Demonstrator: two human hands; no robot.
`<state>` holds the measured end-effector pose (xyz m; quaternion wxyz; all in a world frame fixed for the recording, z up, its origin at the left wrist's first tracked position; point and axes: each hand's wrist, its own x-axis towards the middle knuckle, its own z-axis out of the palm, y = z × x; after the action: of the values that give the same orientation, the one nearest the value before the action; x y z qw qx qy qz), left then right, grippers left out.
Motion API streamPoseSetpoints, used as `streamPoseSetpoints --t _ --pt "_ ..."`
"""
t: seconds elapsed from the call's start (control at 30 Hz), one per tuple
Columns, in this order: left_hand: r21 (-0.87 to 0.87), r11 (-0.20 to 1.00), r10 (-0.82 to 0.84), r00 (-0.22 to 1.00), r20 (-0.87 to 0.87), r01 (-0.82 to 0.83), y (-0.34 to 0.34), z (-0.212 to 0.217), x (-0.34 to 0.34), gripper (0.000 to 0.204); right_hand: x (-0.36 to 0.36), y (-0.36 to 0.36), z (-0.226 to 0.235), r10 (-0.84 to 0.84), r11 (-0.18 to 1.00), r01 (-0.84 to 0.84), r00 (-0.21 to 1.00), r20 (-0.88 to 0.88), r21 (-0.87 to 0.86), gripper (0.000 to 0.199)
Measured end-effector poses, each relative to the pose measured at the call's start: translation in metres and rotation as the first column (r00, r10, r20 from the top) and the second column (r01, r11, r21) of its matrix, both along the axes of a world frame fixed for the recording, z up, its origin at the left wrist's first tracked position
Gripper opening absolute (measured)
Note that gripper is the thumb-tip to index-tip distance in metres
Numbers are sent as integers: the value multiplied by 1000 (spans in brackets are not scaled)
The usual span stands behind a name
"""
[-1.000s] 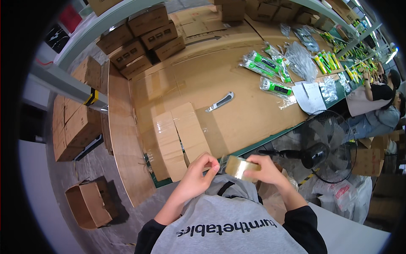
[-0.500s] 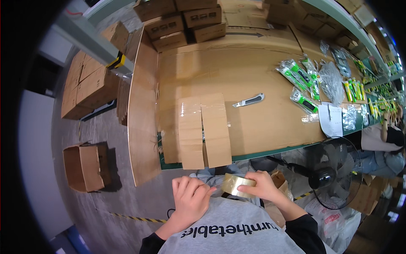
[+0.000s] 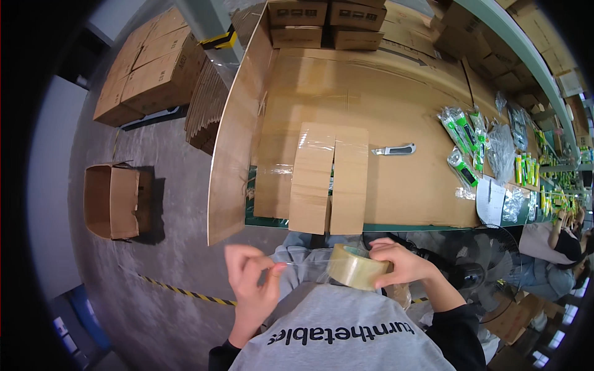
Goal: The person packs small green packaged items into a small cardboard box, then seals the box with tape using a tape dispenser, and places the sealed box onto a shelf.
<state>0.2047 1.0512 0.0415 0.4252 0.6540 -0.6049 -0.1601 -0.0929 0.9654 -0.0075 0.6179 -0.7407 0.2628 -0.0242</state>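
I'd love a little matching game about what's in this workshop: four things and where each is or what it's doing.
Column one:
1. tape roll
2. utility knife
3. open carton
4. left hand

Column two:
A. on the grey floor
B. pinching a clear tape strip
C. gripped by the right hand
D. lying on the cardboard-covered table

Pairs: 1-C, 2-D, 3-A, 4-B
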Motion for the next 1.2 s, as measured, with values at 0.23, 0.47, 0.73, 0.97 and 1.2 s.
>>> streamPoseSetpoints --t 0.23,0.47,0.73,0.97,1.2 --pt "81 995 76 960 -269 -56 -18 -79 36 15 -1 4 0 -176 932 237 958 -227 275 44" --pt "341 940 301 472 -829 1 -28 -184 43 17 95 -33 63 -304 917 189 903 -304 -352 44" --pt "343 934 327 141 -934 105 -30 -248 64 15 163 -52 72 -267 824 -150 749 -607 -547 46" --pt "251 907 306 -121 -944 338 -35 -287 44 13 203 -48 80 -284 820 -216 649 -706 -530 44" --pt "322 874 384 -112 -917 365 -34 -293 27 14 209 -51 79 -280 833 -238 598 -751 -500 44"
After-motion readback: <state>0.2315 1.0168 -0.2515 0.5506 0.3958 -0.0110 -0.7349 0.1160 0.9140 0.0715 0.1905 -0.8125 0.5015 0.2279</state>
